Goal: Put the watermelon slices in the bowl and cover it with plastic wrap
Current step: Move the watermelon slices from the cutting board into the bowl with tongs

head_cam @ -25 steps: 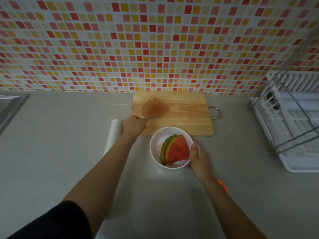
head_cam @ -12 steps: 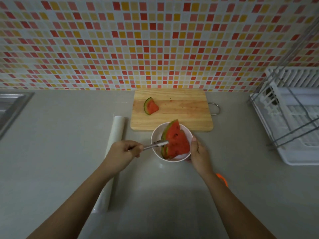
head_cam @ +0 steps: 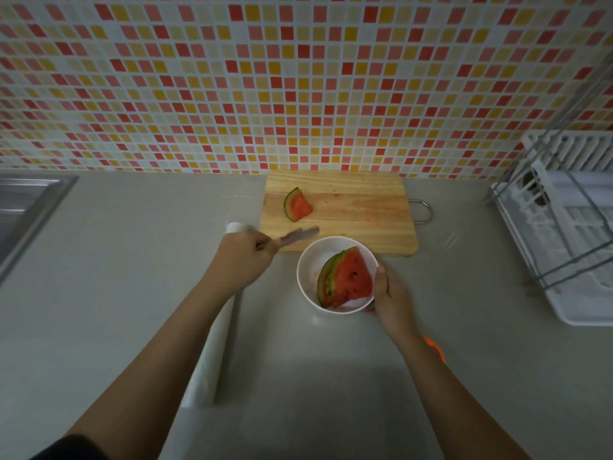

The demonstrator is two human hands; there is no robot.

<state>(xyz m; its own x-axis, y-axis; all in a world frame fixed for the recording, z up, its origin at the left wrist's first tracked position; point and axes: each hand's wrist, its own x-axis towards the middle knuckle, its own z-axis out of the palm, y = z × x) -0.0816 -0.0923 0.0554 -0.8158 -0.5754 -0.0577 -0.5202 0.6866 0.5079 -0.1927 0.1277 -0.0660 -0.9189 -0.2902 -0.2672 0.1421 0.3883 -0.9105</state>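
Observation:
A white bowl (head_cam: 310,260) stands on the counter just in front of the wooden cutting board (head_cam: 365,210). Watermelon slices (head_cam: 348,280) lean together inside it, rinds to the left. One small slice (head_cam: 298,205) lies on the board's left part. My left hand (head_cam: 243,257) grips metal tongs (head_cam: 298,234), blurred, whose tips hover over the board's front edge, empty, between the bowl and the lone slice. My right hand (head_cam: 389,293) holds the bowl's right rim. A roll of plastic wrap (head_cam: 215,353) lies under my left forearm.
A white dish rack (head_cam: 570,234) fills the right side. A steel sink (head_cam: 23,207) is at the far left. An orange object (head_cam: 436,348) peeks out behind my right wrist. A tiled wall backs the counter.
The left hand carried a slice from the board with the tongs, dropped it into the bowl, and has swung back up toward the board with the tongs empty. The right hand stayed on the bowl.

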